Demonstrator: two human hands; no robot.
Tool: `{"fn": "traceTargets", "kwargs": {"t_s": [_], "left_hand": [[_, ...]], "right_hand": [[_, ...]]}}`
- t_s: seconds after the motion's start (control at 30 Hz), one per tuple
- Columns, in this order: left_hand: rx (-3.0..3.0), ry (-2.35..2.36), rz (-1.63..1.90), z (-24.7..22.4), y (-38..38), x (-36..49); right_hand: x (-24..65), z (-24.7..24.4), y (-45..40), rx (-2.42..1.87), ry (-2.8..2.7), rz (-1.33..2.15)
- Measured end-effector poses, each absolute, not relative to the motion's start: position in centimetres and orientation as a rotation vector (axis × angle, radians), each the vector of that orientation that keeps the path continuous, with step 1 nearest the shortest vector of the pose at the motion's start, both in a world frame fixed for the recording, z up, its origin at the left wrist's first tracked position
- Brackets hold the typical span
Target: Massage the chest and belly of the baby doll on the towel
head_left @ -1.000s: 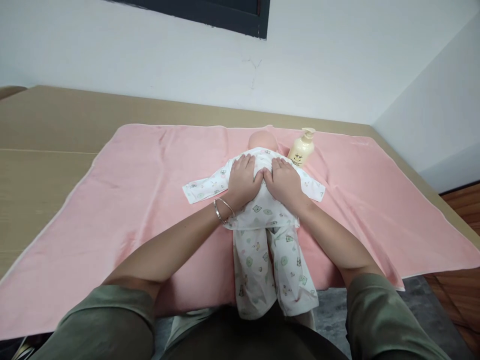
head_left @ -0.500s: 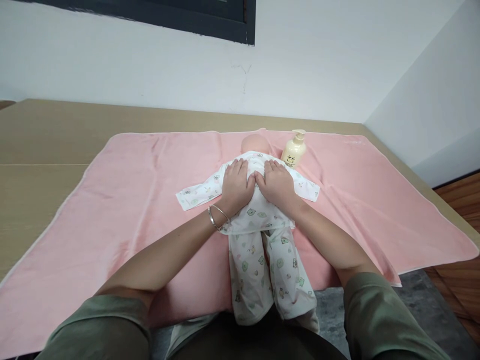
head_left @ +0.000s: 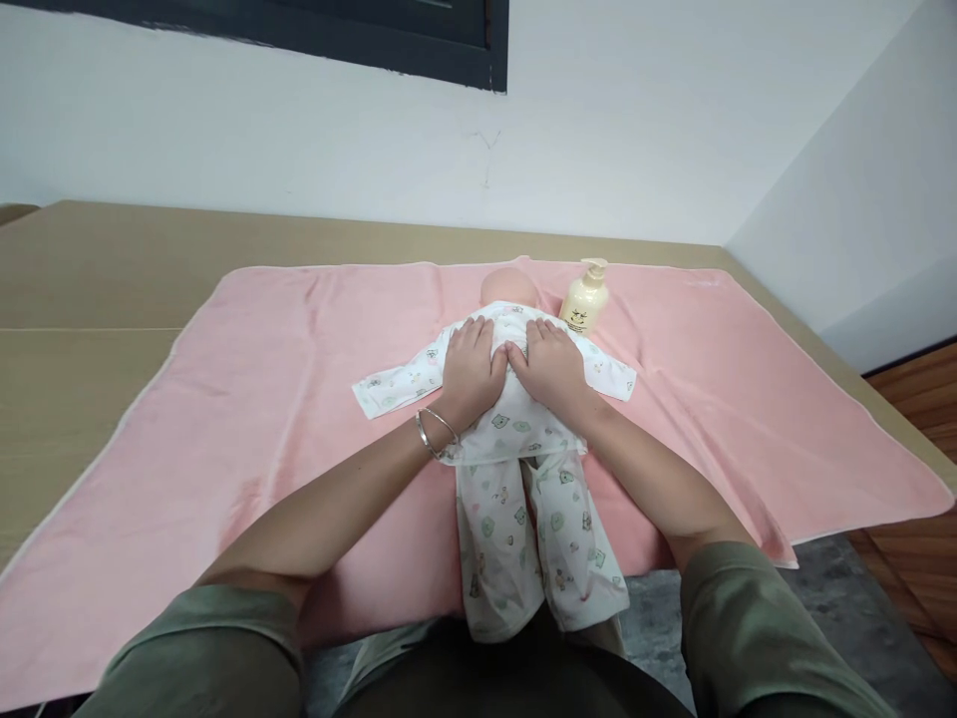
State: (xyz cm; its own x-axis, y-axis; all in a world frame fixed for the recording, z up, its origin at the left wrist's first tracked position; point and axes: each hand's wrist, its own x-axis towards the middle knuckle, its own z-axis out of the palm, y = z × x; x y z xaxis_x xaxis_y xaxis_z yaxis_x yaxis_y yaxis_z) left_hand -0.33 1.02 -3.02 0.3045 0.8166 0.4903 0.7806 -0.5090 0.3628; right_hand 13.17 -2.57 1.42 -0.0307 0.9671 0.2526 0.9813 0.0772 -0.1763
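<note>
A baby doll [head_left: 515, 424] in a white printed top and trousers lies on a pink blanket [head_left: 359, 329], its bald head at the far end and its legs toward me. Both sleeves stretch out sideways. My left hand [head_left: 473, 369] rests flat on the left of the upper back, open, a silver bangle at the wrist. On the other side, my right hand [head_left: 551, 367] lies open and flat as well. The two thumbs meet near the middle of the back. Just beyond my right hand stands a cream pump bottle [head_left: 584, 296]. The doll's face is hidden.
The blanket covers much of a wooden table [head_left: 112, 259] and hangs over its front edge. A white wall [head_left: 613, 140] with a dark frame [head_left: 419, 45] rises behind. Brown wooden panelling [head_left: 919, 429] stands at the right, above a grey floor [head_left: 844, 618].
Almost nothing differs. Both hands stay flat on the doll's back in the same place; the view has shifted very slightly.
</note>
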Motion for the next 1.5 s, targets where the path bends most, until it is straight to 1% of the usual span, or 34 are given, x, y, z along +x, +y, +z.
{"fn": "traceTargets", "kwargs": {"t_s": [0.3, 0.53, 0.77, 1.03, 1.17, 1.27, 1.33, 1.5], "left_hand": [[2.575, 1.494, 0.926, -2.4, 0.7, -0.3], [2.498, 1.495, 0.917, -2.6, 1.2, -0.4], [2.525, 1.434, 1.000, -2.7, 1.0, -0.4], [2.280, 1.424, 0.927, -2.7, 1.7, -0.4], [2.329, 1.423, 0.962, -2.8, 1.2, -0.3], [2.384, 1.382, 1.042, -2.9, 0.7, -0.2], [2.376, 1.358, 1.090, -2.8, 0.6, -0.2], [2.160, 1.348, 1.099, -2.3, 1.4, -0.4]], "right_hand": [[13.9, 2.0, -1.9, -1.894, -2.157, 0.022], [12.6, 1.8, -3.7, -1.882, -2.205, -0.229], [14.2, 1.7, -1.5, -1.836, -2.153, 0.033], [12.3, 1.3, -4.3, -1.814, -2.246, -0.163], [13.1, 1.5, -3.3, -1.742, -2.247, -0.044], [14.2, 1.6, -1.5, -1.771, -2.160, 0.119], [14.5, 1.6, -1.0, -1.811, -2.121, 0.163], [12.9, 1.8, -3.2, -1.844, -2.194, -0.003]]}}
